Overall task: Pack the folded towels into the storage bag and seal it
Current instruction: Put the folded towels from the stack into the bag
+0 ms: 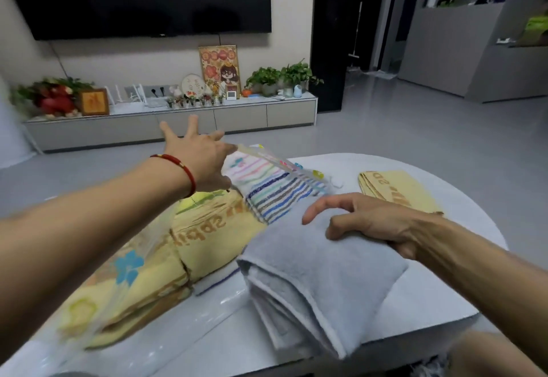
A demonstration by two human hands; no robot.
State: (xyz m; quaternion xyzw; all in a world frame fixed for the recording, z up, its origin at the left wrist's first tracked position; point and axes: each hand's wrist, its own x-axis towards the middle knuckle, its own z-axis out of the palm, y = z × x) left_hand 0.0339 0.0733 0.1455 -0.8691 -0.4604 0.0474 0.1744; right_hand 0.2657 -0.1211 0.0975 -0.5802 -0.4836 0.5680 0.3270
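Note:
The clear storage bag (130,261), printed with flowers, lies on the white table (444,296) at the left. Folded yellow towels (204,237) and a striped towel (267,186) sit inside it. My left hand (195,154) reaches forward and pinches the bag's open rim (284,166), holding it up, with the other fingers spread. A folded grey towel (320,275) lies in front of the opening, its far end against the striped towel. My right hand (370,222) grips the grey towel from above at its right side, fingers curled on top.
Another folded yellow towel (397,189) lies at the table's far right. Beyond the table are grey floor and a low TV cabinet (237,115) with plants and frames under a wall-mounted screen. The table's near edge runs just under the grey towel.

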